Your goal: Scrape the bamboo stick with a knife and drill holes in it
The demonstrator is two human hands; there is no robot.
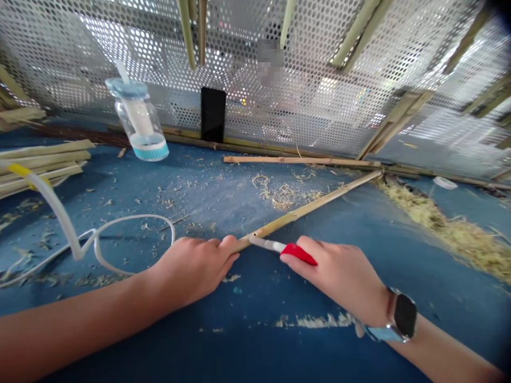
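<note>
A long thin bamboo stick point(311, 205) lies slanted across the blue table point(247, 340), running from the far right down to my left hand point(194, 268). That hand is closed around the stick's near end. My right hand point(339, 279), with a watch on its wrist, grips a small knife with a red handle point(297, 254). The knife's pale blade point(265, 243) touches the stick just to the right of my left hand's fingers.
Shavings point(443, 226) lie heaped at the right and scattered mid-table. Another bamboo stick point(295, 159) lies near the perforated metal back wall point(319, 101). A clear bottle point(139, 119), a black phone point(213, 114), bamboo strips point(43, 159) and a white cable point(120, 234) sit at the left.
</note>
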